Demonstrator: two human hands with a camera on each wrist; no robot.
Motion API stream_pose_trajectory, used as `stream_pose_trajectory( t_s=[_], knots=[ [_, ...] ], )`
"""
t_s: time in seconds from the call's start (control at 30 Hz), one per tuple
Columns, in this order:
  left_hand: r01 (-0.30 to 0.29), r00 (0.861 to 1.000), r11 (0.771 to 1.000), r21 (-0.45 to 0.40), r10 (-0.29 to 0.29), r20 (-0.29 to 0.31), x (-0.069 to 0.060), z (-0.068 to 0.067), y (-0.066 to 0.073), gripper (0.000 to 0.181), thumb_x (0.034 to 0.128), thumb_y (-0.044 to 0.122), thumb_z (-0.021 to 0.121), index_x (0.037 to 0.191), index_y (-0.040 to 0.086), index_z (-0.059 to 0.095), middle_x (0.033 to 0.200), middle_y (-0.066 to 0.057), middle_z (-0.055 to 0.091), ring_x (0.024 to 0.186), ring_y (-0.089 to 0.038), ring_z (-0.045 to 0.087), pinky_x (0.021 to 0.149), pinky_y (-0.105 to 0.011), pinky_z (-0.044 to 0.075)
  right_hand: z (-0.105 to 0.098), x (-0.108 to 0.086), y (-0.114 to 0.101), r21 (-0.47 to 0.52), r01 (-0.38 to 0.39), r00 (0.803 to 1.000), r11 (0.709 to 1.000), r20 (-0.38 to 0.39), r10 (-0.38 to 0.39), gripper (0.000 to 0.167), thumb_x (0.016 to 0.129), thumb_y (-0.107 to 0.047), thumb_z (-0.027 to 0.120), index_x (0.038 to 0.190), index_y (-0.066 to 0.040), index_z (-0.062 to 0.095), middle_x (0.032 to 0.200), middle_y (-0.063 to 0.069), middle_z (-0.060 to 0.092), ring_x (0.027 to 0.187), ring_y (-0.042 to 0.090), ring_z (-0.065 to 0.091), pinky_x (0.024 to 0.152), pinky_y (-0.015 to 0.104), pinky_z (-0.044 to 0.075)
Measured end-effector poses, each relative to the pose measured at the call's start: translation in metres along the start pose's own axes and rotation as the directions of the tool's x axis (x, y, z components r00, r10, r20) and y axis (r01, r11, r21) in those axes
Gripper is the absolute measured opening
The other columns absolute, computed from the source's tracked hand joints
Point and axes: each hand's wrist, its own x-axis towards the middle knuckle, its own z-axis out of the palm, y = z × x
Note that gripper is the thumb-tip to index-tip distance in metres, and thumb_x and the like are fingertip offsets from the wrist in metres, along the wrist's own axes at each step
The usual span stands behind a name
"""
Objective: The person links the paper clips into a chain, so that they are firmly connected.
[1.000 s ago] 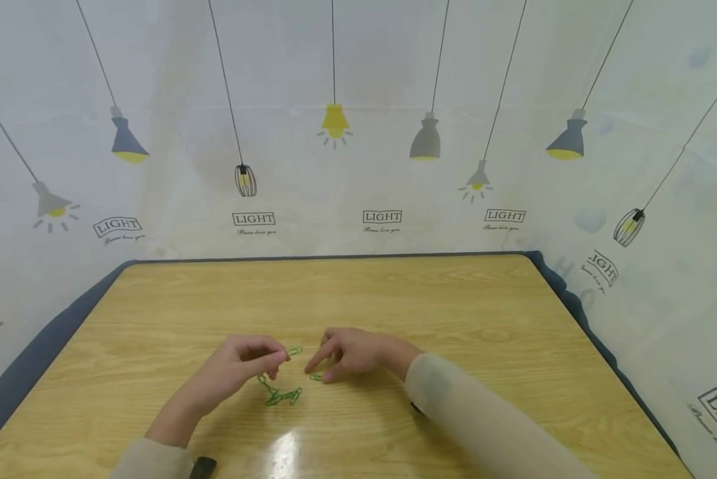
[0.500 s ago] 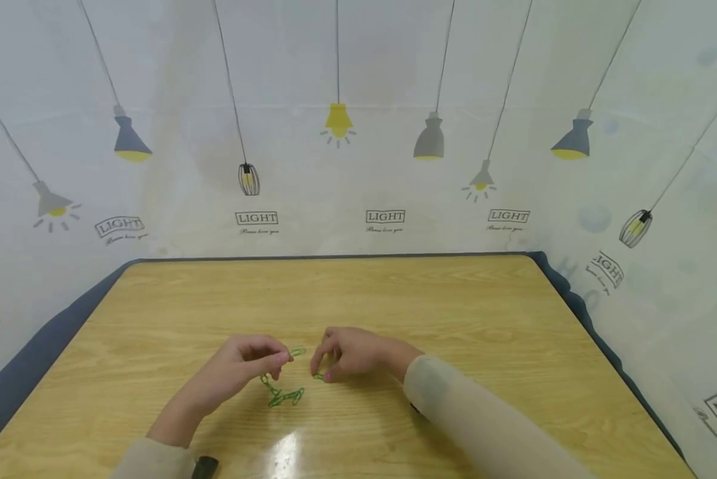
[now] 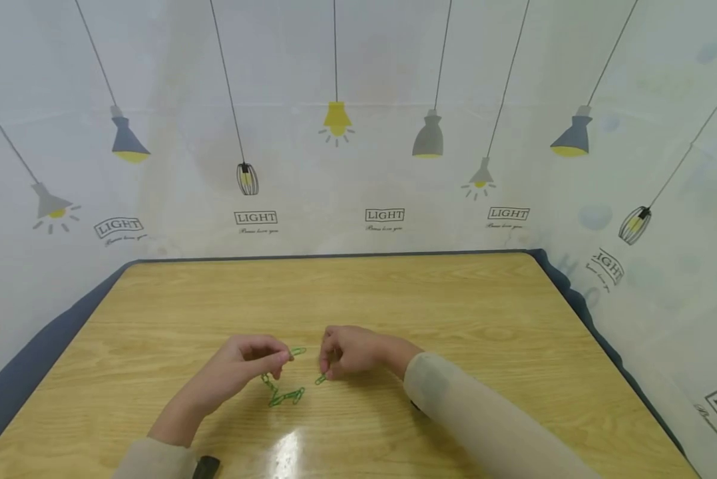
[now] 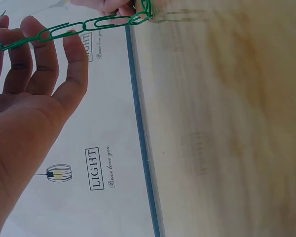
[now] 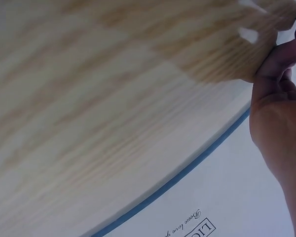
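My left hand (image 3: 235, 372) pinches one end of a chain of linked green paper clips (image 3: 286, 398) between thumb and fingers. One clip (image 3: 298, 350) sticks out to the right of those fingertips, while the rest hangs down and its lower part lies on the table. In the left wrist view the chain (image 4: 85, 25) runs from the fingers toward the tabletop. A short way to the right, my right hand (image 3: 355, 352) pinches a single green paper clip (image 3: 320, 380) close to the table surface. That clip is out of sight in the right wrist view.
Both hands work over a wooden table (image 3: 454, 293) with a dark blue edge. Behind it and along its sides stands a pale backdrop (image 3: 382, 173) printed with hanging lamps. A dark object (image 3: 206, 467) sits at the left sleeve.
My right index finger has drawn in toward the thumb. The loose paper clip has gone from lying by the thumb to being pinched and turned downward. The left hand has hardly moved.
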Motion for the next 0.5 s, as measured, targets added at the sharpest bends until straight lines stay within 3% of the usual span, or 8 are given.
stream_pose_trajectory(
  t_s=[0.13,0.23,0.3,0.4,0.5],
  knots=[
    [0.006,1.000,1.000,-0.001,-0.006,-0.014,-0.002,-0.002,0.000,0.029,0.1087,0.024,0.063,0.120,-0.002,0.071,0.093,-0.003,0.070,0.088,-0.012,0.067,0.087,-0.036,0.059,-0.003,-0.001,0.001,0.028,0.006,1.000,1.000,0.022,-0.006,0.009,0.097,-0.014,0.079,0.091,-0.019,0.074,0.105,-0.007,0.057,0.093,0.005,0.052,0.086,0.021,0.046],
    [0.020,0.999,1.000,-0.003,-0.020,-0.027,-0.002,-0.002,0.000,0.026,0.1085,0.025,0.064,0.118,0.003,0.073,0.093,0.000,0.070,0.089,-0.012,0.067,0.087,-0.035,0.059,-0.010,-0.006,0.005,0.167,-0.013,0.997,0.986,0.073,0.001,0.003,0.099,-0.017,0.076,0.098,-0.016,0.072,0.107,-0.006,0.062,0.094,0.006,0.056,0.086,0.023,0.050],
    [0.019,0.999,1.000,-0.004,-0.019,-0.026,-0.002,-0.001,0.001,0.028,0.1084,0.026,0.064,0.119,0.001,0.072,0.093,0.000,0.071,0.089,-0.013,0.067,0.088,-0.036,0.059,-0.016,-0.011,0.010,0.295,-0.048,0.994,0.954,0.106,0.018,0.004,0.100,-0.017,0.073,0.102,-0.014,0.073,0.106,-0.003,0.067,0.093,0.008,0.059,0.084,0.025,0.053],
    [0.016,1.000,1.000,-0.011,-0.016,-0.021,-0.001,0.000,0.002,0.031,0.1083,0.026,0.064,0.121,-0.001,0.071,0.095,-0.004,0.071,0.089,-0.013,0.067,0.088,-0.037,0.059,-0.025,-0.019,0.016,0.478,-0.099,0.990,0.873,0.134,0.039,0.007,0.100,-0.012,0.071,0.104,-0.007,0.073,0.102,0.005,0.073,0.091,0.014,0.070,0.082,0.032,0.062],
    [0.023,0.999,1.000,-0.010,-0.023,-0.024,0.001,0.003,0.006,0.030,0.1079,0.028,0.065,0.120,0.002,0.072,0.096,-0.007,0.071,0.089,-0.014,0.067,0.088,-0.037,0.059,-0.030,-0.026,0.019,0.576,-0.109,0.992,0.810,0.118,0.050,0.009,0.100,-0.008,0.069,0.105,-0.001,0.072,0.102,0.010,0.075,0.094,0.020,0.076,0.088,0.037,0.065]
  ],
)
